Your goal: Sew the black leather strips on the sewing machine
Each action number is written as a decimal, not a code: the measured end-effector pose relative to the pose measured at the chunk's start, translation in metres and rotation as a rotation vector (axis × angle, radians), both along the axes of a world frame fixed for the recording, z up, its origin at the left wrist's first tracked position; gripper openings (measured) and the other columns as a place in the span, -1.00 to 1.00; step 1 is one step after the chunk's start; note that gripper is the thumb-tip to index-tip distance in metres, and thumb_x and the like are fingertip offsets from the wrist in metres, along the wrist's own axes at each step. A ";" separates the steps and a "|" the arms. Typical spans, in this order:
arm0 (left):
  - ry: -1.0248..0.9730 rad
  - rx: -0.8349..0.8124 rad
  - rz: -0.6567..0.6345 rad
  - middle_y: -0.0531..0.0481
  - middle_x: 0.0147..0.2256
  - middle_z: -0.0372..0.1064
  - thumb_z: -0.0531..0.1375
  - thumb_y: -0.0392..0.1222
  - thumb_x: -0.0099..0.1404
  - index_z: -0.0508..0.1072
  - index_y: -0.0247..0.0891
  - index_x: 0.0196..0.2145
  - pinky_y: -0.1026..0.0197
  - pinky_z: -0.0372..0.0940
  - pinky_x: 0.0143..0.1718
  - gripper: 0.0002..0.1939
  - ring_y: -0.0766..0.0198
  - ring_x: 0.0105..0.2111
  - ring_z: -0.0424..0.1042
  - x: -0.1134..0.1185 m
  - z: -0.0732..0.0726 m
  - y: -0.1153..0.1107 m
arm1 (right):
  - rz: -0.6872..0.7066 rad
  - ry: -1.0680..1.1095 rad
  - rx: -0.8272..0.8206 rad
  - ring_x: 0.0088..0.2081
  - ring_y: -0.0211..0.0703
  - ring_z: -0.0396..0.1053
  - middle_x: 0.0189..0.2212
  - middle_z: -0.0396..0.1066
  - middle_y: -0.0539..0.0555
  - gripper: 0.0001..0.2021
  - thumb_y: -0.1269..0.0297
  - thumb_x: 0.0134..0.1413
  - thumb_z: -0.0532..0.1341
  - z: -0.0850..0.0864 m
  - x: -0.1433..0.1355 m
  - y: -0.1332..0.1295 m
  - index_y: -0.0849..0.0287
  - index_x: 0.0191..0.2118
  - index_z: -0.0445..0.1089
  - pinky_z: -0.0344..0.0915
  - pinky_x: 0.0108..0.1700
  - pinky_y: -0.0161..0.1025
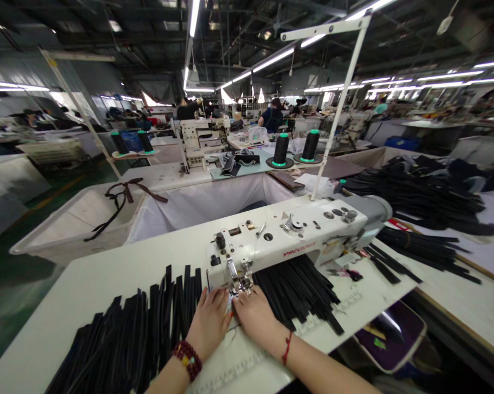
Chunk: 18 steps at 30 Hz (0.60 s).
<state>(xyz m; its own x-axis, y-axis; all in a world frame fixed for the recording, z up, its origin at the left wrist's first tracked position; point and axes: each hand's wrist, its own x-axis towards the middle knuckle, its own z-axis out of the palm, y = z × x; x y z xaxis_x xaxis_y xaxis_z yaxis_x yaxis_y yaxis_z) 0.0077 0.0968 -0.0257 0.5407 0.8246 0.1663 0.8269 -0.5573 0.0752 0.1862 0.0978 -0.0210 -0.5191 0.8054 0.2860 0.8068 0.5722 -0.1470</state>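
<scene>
A white sewing machine (288, 235) stands on a pale table. At its presser foot (241, 284) both of my hands meet. My left hand (209, 323), with a beaded bracelet on the wrist, lies with fingers stretched out flat just left of the foot. Close beside it, my right hand (255, 317) has its fingers curled together in front of the foot. Whatever is between those fingers is too small and covered to make out. Many black fabric strips (124, 334) are spread to the left of my left hand. More black strips (296, 290) lie under the machine arm, right of my right hand.
Black thread cones (280, 150) stand behind the machine beside a white thread-stand pole (341, 104). A cloth-lined bin (206, 200) sits beyond the table. Dark fabric pieces (419, 191) are heaped at right. Small snips (349, 273) lie near the machine's base. Other people work farther back.
</scene>
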 end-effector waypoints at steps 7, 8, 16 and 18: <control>-0.011 -0.026 0.038 -0.25 0.10 0.43 0.09 -0.19 0.38 0.40 -0.36 0.13 -0.30 0.06 0.25 -0.59 -0.08 0.17 0.27 0.000 0.000 0.000 | -0.137 0.131 0.037 -0.30 -0.09 0.33 -0.34 0.40 0.06 -0.79 0.47 0.21 0.15 0.005 0.056 -0.058 0.17 -0.08 0.42 0.11 -0.20 -0.16; -0.025 -0.032 0.030 -0.23 0.09 0.44 0.08 -0.19 0.38 0.40 -0.34 0.13 -0.29 0.06 0.25 -0.60 -0.06 0.15 0.30 -0.003 0.002 0.002 | -0.176 0.163 0.059 -0.29 -0.08 0.33 -0.32 0.39 0.07 -0.78 0.47 0.24 0.11 0.004 0.067 -0.065 0.17 -0.05 0.41 0.11 -0.20 -0.16; -0.110 0.020 -0.031 -0.20 -0.04 0.51 0.01 -0.35 0.36 0.53 -0.25 -0.11 -0.16 0.19 0.17 -0.69 -0.03 0.03 0.41 -0.016 0.014 0.059 | -0.363 0.142 0.072 -0.27 -0.03 0.43 -0.26 0.41 0.13 -0.85 0.31 0.30 0.13 -0.004 0.118 -0.088 0.18 -0.07 0.36 0.28 -0.24 -0.16; -0.109 0.019 -0.090 -0.16 -0.02 0.52 0.04 -0.33 0.34 0.54 -0.22 -0.12 -0.09 0.20 0.18 -0.70 -0.02 0.08 0.38 -0.013 0.013 0.071 | -0.405 0.089 0.033 -0.28 -0.03 0.44 -0.27 0.42 0.11 -0.85 0.32 0.23 0.22 -0.004 0.115 -0.086 0.16 -0.09 0.37 0.30 -0.25 -0.17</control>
